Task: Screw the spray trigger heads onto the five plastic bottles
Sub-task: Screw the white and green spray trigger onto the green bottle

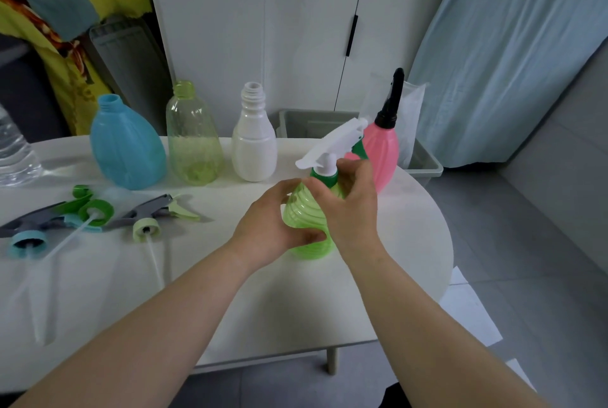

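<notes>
A ribbed green bottle [304,215] stands on the white table [230,292]. My left hand [268,231] grips its body from the left. My right hand [350,207] curls round its neck at the dark green collar [324,175] of a white trigger head [332,142] that sits on the bottle. Behind it stands a pink bottle [383,152] with a black nozzle. A blue bottle [126,147], a clear green bottle [194,141] and a white bottle [253,144] stand open-necked in a row. Three loose trigger heads [88,215] with dip tubes lie at the left.
A clear water bottle [13,151] stands at the table's left edge. A grey bin [424,164] sits behind the table's right end, in front of white cabinet doors [296,29]. A blue curtain [510,45] hangs at the right.
</notes>
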